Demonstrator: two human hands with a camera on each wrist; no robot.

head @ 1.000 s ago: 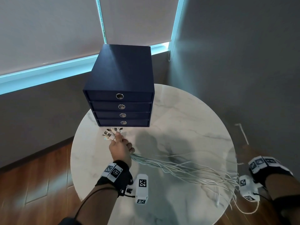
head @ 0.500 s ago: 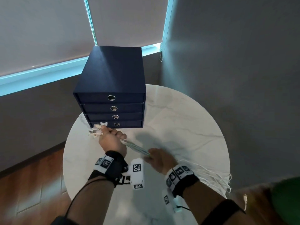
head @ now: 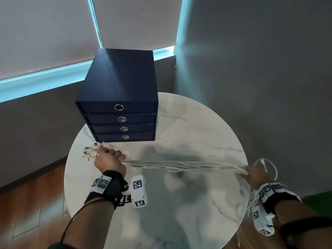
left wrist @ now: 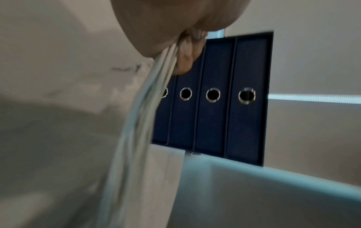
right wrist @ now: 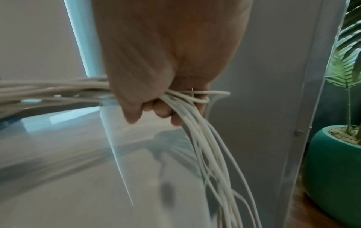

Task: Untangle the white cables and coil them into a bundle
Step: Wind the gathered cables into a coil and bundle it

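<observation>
Several white cables (head: 181,165) stretch in a near-straight bunch above the round marble table (head: 188,126). My left hand (head: 110,159) grips one end at the table's left, and the plugs (head: 89,152) stick out past its fist. At the table's right edge my right hand (head: 255,176) grips the same bunch. Past that hand a loop (head: 269,167) curls up and loose ends (head: 251,202) hang over the rim. The left wrist view shows curled fingers (left wrist: 184,61) round the cables (left wrist: 136,123). The right wrist view shows the cables (right wrist: 203,138) trailing down from the fist (right wrist: 156,98).
A dark blue drawer box (head: 118,97) with several ring-pull drawers stands at the table's back left, close behind my left hand. Grey walls enclose the corner and blinds cover the window. A green plant pot (right wrist: 336,162) sits on the wooden floor at the right.
My right hand took hold of the bunch close to the left hand, then slid right along it to the table's edge. The cables are now pulled straight between both hands.
</observation>
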